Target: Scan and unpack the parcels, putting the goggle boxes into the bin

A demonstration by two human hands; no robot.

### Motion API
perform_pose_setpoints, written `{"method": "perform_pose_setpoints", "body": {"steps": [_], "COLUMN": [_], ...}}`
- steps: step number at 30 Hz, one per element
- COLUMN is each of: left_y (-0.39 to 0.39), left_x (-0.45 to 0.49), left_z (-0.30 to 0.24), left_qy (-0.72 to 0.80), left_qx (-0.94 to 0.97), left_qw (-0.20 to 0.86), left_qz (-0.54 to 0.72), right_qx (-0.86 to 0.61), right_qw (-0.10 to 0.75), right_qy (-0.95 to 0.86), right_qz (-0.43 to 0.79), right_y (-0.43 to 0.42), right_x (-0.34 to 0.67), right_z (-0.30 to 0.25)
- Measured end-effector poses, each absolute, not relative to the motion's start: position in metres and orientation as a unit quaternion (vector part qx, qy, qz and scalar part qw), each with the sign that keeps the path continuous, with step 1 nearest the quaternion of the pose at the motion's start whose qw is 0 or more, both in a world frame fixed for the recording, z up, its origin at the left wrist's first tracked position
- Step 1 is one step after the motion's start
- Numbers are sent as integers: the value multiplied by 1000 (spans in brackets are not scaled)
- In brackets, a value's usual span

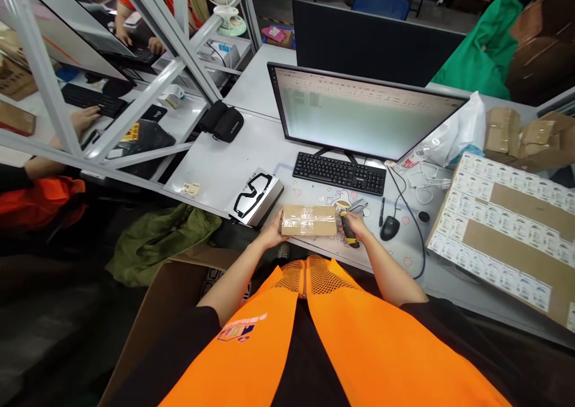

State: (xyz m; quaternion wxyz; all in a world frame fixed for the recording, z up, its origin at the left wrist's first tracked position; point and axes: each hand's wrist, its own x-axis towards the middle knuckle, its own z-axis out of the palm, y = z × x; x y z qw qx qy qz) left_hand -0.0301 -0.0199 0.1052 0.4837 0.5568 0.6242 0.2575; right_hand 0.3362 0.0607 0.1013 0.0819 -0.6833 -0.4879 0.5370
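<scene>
A small brown cardboard box (309, 220) with clear tape across its top lies at the front edge of the grey desk (233, 155). My left hand (273, 233) grips the box's left end. My right hand (354, 226) is closed round a black and yellow utility knife (347, 229), held at the box's right end. Both forearms reach out over my orange vest.
Behind the box are a black keyboard (339, 173), a lit monitor (359, 110), a mouse (389, 228) and a pen. A white box with a black outline (254, 197) lies left. Sticker-covered cardboard (507, 227) lies right. An open carton (179, 287) sits below left. Other people type at the far left.
</scene>
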Motion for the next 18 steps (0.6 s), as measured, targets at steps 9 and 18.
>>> {"method": "perform_pose_setpoints", "body": {"steps": [9, 18], "left_y": [19, 38], "left_x": [-3, 15], "left_z": [116, 105], "left_qy": [666, 708], "left_qx": [459, 387], "left_qw": [481, 440], "left_qz": [339, 393], "right_qx": [-606, -605], "right_qw": [124, 138], "right_qy": [-610, -670], "right_qz": [495, 407], "right_y": [57, 45], "right_x": [331, 336], "right_z": [130, 133]}}
